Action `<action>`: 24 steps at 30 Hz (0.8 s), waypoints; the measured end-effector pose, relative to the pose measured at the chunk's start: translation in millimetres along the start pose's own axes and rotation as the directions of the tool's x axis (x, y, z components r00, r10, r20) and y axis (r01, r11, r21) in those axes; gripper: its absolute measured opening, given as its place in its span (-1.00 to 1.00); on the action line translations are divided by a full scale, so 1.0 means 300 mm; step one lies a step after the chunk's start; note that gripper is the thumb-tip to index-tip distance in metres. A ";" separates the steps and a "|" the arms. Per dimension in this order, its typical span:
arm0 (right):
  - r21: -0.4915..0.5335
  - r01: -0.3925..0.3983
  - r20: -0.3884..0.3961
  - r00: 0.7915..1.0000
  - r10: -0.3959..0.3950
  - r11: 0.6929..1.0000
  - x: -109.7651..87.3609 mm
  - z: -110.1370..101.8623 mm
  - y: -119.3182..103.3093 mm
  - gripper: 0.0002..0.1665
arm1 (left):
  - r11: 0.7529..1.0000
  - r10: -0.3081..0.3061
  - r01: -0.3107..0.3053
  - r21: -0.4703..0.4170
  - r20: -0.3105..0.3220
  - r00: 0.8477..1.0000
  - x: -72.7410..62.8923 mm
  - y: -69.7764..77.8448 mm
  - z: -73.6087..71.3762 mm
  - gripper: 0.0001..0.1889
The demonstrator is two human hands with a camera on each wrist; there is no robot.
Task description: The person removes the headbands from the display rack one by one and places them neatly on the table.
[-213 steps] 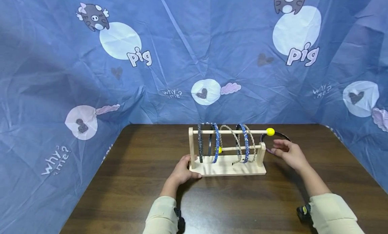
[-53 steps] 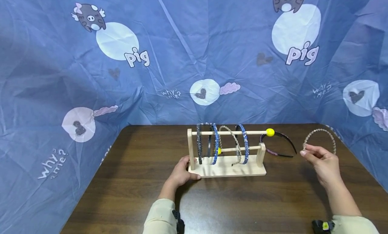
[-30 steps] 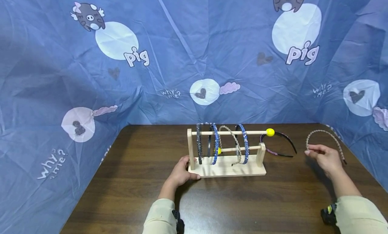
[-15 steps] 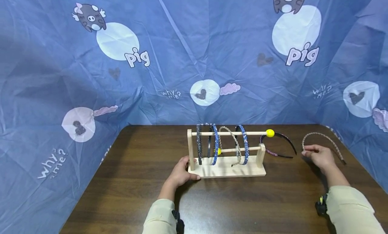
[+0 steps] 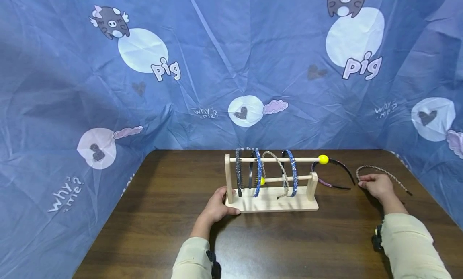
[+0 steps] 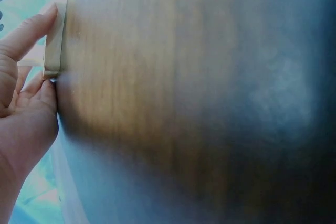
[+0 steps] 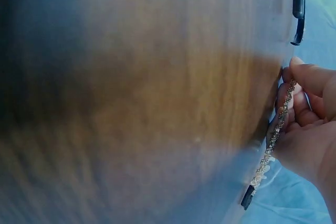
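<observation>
My left hand grips the left end of a pale wooden headband rack, thumb along the front edge of its base. Still hanging on the rack's rods are a dark glittery headband, two blue sparkly headbands and a beige braided-looking headband. Right of the rack, my right hand pinches another beige headband near one end, low at the tabletop. In the right wrist view this headband shows its beaded band and dark tip.
A black headband with purple glitter lies on the table between the rack and my right hand. Yellow balls cap the rod ends. The brown wooden table meets a blue printed cloth at the back.
Earlier the beige headband hung on the rack and my right hand was at the black one. Since then it has carried the beige headband right, then lowered it toward the table. The left hand stays.
</observation>
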State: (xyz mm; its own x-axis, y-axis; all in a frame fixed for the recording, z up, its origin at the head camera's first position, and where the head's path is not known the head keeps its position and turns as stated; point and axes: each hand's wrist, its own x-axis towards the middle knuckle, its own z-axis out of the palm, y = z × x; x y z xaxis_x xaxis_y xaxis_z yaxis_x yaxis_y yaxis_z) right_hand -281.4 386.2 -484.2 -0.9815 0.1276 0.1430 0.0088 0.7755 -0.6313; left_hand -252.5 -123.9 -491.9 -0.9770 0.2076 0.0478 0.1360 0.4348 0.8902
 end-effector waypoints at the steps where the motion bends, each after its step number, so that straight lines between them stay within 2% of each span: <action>1: 0.001 -0.005 0.001 1.000 0.005 1.000 0.001 -0.002 0.000 -0.68 | 1.000 -0.002 0.002 -0.002 0.001 1.000 0.000 0.001 0.001 -0.34; 11: 0.011 -0.009 0.004 1.000 0.009 1.000 -0.003 -0.017 -0.004 -0.65 | 1.000 -0.003 0.003 -0.025 -0.003 1.000 -0.001 0.003 0.009 -0.35; 17: 0.016 0.023 -0.081 0.996 -0.021 1.000 -0.039 -0.031 -0.037 -0.66 | 1.000 -0.007 0.008 -0.019 0.010 1.000 -0.007 0.003 0.009 -0.34; 20: 0.069 0.039 -0.109 0.994 -0.031 0.997 -0.061 -0.047 -0.075 -0.63 | 1.000 0.002 -0.002 -0.021 0.001 1.000 -0.005 0.002 0.007 -0.35; 24: 0.189 0.070 -0.141 0.989 -0.043 0.979 -0.092 -0.055 -0.124 -0.60 | 1.000 0.000 0.000 -0.015 0.006 1.000 0.002 0.000 0.001 -0.35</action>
State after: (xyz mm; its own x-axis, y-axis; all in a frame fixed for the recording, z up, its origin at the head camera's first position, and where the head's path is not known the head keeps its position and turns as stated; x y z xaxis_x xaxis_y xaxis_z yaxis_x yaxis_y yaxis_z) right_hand -251.3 364.1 -452.0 -0.9442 0.1798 0.2759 -0.0958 0.6516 -0.7525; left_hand -253.1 -123.5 -492.0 -0.9760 0.2131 0.0456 0.1339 0.4214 0.8970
